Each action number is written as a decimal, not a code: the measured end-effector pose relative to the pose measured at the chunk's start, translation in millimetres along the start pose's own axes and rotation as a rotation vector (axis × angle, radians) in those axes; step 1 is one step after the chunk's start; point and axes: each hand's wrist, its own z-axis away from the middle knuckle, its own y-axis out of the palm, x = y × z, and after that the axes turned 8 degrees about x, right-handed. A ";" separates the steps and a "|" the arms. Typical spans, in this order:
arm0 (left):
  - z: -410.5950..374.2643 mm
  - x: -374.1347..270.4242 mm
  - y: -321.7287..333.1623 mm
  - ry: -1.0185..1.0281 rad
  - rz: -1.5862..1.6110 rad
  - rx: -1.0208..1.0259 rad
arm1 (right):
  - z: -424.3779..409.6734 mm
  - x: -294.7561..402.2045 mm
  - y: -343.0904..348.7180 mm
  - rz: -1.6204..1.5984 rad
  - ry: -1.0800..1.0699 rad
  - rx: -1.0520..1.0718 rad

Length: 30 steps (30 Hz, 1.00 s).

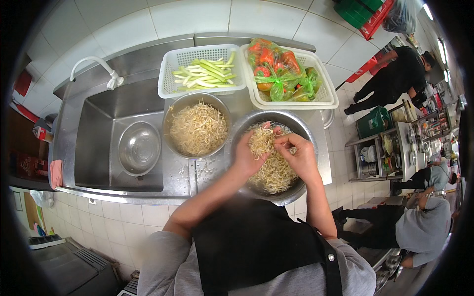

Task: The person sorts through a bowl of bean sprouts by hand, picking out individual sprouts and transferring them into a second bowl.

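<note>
Over a large steel bowl [313, 138] of bean sprouts [276, 175], my left hand [249, 153] cups a clump of sprouts [260, 140]. The thumb and fingertips of my right hand [298, 150] pinch at the clump's right side; whether a single sprout is between them is too small to tell. To the left stands a second steel bowl [226, 107] heaped with bean sprouts [198, 127]. Behind it, a white perforated basket [164, 70] holds cut green-and-white stalks [207, 74]. Bagged red peppers [272, 61] lie in white plastic baskets [329, 85] behind the large bowl.
At the left, an empty-looking steel bowl [139, 148] sits in the sink [96, 148] below a white faucet [98, 63]. Loose bits lie on the steel counter [211, 172]. A pink cloth [56, 174] hangs at the sink's left edge. Several people stand at the right.
</note>
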 end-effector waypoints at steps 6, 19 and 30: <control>-3.2 1.9 -7.5 0.003 0.045 0.054 | 0.9 3.3 8.7 0.311 -0.140 -0.005; -0.7 -0.8 -6.6 0.001 -0.013 0.066 | -1.2 6.3 11.8 0.149 0.009 -0.059; -1.1 -0.6 -0.9 -0.036 -0.036 0.039 | 1.3 0.5 9.2 0.165 0.014 -0.063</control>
